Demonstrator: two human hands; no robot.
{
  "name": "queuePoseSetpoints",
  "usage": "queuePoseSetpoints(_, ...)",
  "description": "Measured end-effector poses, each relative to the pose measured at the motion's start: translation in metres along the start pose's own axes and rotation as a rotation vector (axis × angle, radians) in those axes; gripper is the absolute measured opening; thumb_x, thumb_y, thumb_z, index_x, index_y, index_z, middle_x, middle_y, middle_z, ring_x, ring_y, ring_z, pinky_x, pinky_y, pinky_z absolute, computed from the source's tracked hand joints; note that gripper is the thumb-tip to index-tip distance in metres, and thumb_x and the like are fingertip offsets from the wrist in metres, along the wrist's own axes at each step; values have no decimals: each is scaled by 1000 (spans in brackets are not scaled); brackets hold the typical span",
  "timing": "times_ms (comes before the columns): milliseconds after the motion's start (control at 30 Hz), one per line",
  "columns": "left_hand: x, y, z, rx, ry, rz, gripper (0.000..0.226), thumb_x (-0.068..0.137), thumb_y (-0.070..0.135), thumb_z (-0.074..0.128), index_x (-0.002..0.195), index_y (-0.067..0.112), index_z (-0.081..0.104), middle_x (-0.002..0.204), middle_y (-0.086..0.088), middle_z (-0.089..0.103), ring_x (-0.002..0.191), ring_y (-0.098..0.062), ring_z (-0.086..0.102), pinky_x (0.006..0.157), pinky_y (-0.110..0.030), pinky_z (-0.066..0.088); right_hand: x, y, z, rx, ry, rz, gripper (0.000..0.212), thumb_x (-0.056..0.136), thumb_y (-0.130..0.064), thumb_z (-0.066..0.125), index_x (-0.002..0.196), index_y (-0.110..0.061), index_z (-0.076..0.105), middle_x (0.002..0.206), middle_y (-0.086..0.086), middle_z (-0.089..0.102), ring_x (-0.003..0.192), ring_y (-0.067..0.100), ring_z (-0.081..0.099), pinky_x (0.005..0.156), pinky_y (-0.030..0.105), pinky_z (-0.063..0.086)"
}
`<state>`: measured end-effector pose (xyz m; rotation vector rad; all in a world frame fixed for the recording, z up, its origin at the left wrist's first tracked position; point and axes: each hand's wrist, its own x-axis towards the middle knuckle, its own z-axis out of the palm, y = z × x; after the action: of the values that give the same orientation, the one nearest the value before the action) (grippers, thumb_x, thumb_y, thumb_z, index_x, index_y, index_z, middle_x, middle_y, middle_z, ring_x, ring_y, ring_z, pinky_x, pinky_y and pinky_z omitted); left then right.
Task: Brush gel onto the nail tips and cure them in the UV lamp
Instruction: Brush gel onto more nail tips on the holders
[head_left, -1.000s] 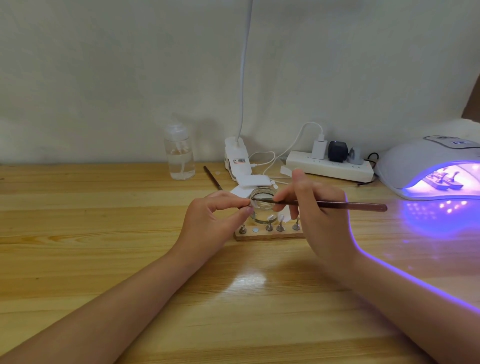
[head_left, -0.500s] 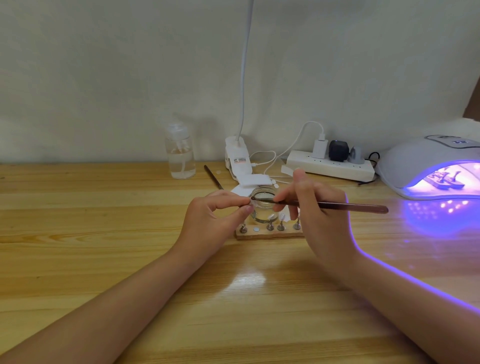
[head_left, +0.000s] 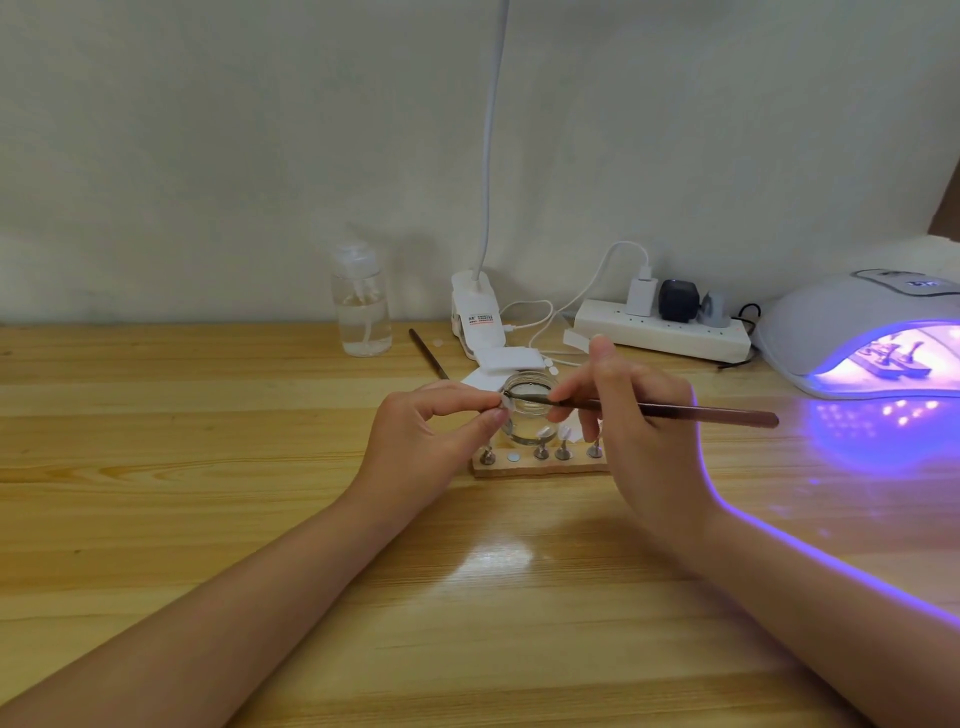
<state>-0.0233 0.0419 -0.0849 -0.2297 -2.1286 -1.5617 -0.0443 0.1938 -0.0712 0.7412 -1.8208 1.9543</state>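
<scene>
Left hand (head_left: 431, 431) pinches nail tip (head_left: 506, 404) steady for coating; right hand (head_left: 631, 415) grips brush (head_left: 675, 410), bristles touching tip. Lit UV lamp (head_left: 831, 322) far right of right hand, ready for curing.

I see a tan, wood-grained table (head_left: 208, 519), a white lamp (head_left: 852, 317) glowing violet inside, a reddish-brown brush (head_left: 675, 411), a clear jar (head_left: 527, 415), a clear bottle (head_left: 361, 306), and a white strip (head_left: 660, 332) holding white, black and grey plugs.

Jar (head_left: 527, 415) behind wooden stand (head_left: 535, 465), bottle (head_left: 361, 306) far left, UV lamp (head_left: 862, 332) right, power strip (head_left: 665, 330) behind.
</scene>
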Motion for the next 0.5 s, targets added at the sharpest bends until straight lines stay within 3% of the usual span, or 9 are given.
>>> queuePoseSetpoints(133, 0, 2, 1, -7, 6, 4, 16, 73, 3, 71, 83, 15, 72, 80, 5, 69, 78, 2, 62, 74, -6, 43, 0, -1, -2, 15, -6, 17, 48, 90, -31, 44, 55, -6, 64, 46, 6, 59, 41, 3, 51, 48, 10, 39)
queuePoseSetpoints(300, 0, 1, -2, -2, -8, 19, 16, 73, 4, 72, 78, 19, 71, 85, 2, 69, 84, -2, 62, 82, -11, 43, -1, 1, -4, 38, 28, 20, 48, 93, -26, 47, 52, -6, 61, 42, 1, 57, 37, 4, 50, 45, 10, 37)
queuePoseSetpoints(500, -1, 0, -2, -35, 16, 13, 11, 71, 13, 73, 72, 23, 70, 75, 13, 70, 79, 4, 63, 74, -5, 42, 0, 3, -3, 25, 71, -27, 42, 90, -24, 39, 58, -11, 63, 49, -5, 61, 43, 3, 53, 48, 10, 39)
